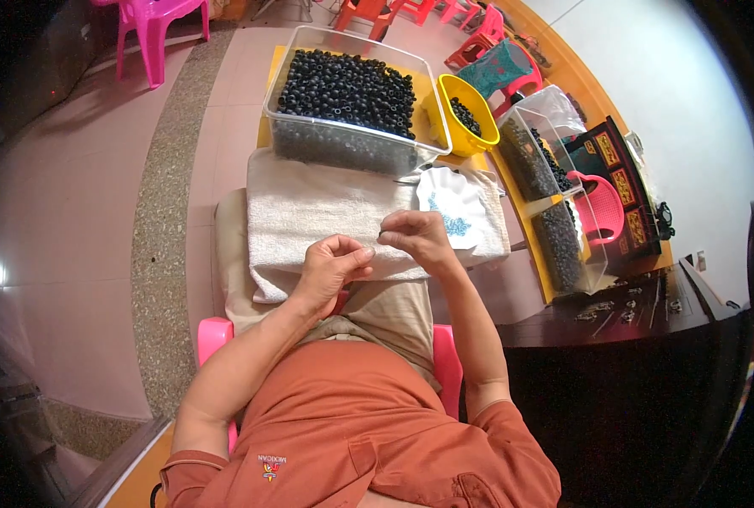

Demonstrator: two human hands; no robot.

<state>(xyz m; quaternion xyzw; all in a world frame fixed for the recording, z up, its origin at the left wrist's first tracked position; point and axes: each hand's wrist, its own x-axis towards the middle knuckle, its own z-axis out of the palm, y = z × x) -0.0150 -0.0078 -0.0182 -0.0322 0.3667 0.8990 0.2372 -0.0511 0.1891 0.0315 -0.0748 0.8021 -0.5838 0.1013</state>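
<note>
Above my lap, my left hand [336,269] is closed in a pinch, thumb against forefinger; whatever lies between them is too small to make out. Just right of it my right hand [417,240] pinches a small black piece [382,235] at its fingertips. The two hands are close together but apart. Under and beyond them a white towel [326,203] is spread across my knees. On its right part rests a white scalloped plate [441,183] holding many tiny blue pieces [455,225]. A thin tool, partly hidden, shows near the plate's far left edge.
Beyond the towel stands a large clear bin [343,142] of small black ring-shaped parts [343,89]. A yellow basket [488,140] with similar parts is beside it. More clear bins [560,254] stand at right, near a dark table [648,309]. Pink chairs [152,34] stand farther off.
</note>
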